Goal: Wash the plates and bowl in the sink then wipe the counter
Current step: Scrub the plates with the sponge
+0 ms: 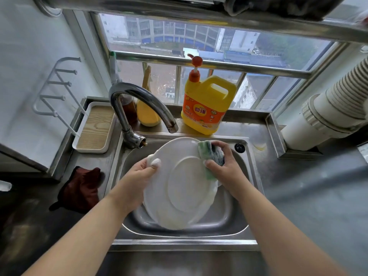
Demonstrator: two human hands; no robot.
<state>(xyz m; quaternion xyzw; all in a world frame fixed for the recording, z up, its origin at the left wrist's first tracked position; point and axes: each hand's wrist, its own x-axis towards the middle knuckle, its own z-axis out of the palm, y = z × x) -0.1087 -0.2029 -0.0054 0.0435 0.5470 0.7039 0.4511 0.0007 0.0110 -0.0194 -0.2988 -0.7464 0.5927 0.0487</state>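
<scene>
far left, a white wire rack (53,88) on the wall; below it a white tray with a wood-grain base (95,128) on the steel counter (278,176). a dark red cloth (81,188) lies crumpled on the counter just left of the sink (183,243). chrome faucet (137,108) arches over the basin, no water visible at the spout. behind it an amber bottle (147,112), then a yellow detergent jug with orange pump (207,102) on the back ledge by the window. in the basin, a large white plate (179,188) is held tilted, underside and foot ring facing the camera. left hand (139,176) grips the plate's left rim, thumb over the edge, suds on the fingertips. right hand (225,168) has fingers curled round a green sponge (209,156), pressing it against the plate's upper right rim. far right, a white ribbed pipe (334,108) runs down to the counter corner. bowl not discernible in the sink.
</scene>
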